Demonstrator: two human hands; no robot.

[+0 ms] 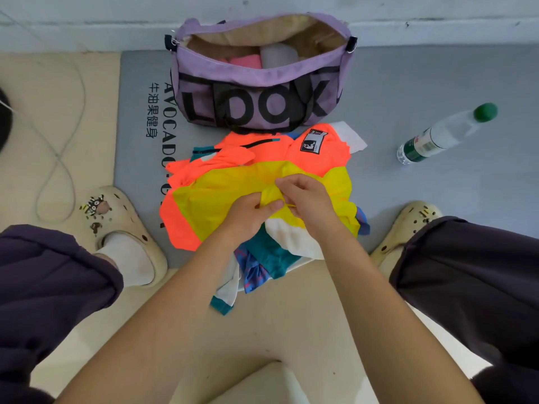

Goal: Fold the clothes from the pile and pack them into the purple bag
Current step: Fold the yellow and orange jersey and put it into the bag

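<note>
Both hands meet over the middle of the clothes pile: the left hand [253, 210] has its fingers curled and its thumb pressed onto a bunched fold of the yellow garment [233, 196], and the right hand [306, 199] pinches the same fold from the other side, fingers bent round the cloth.

The grey mat [408, 83] covers most of the floor ahead, with black lettering along its left edge, and it borders a beige floor [43, 112] on the left. The purple bag [262, 91] stands at the far side of the mat against the wall, unzipped and gaping, with a pink folded item [246, 61] and a pale grey one [277, 55] inside. Just in front of it lies the pile [262, 252]: an orange garment [271, 148] touching the bag's base, the yellow one spread over it, and teal, white and blue pieces underneath, nearer the person.

Dark trouser legs frame the view, with a cream clog [128, 225] on each side of the pile. A clear water bottle [443, 135] with a green cap lies on the mat well to the right. A thin cable [62, 158] loops across the beige floor.
</note>
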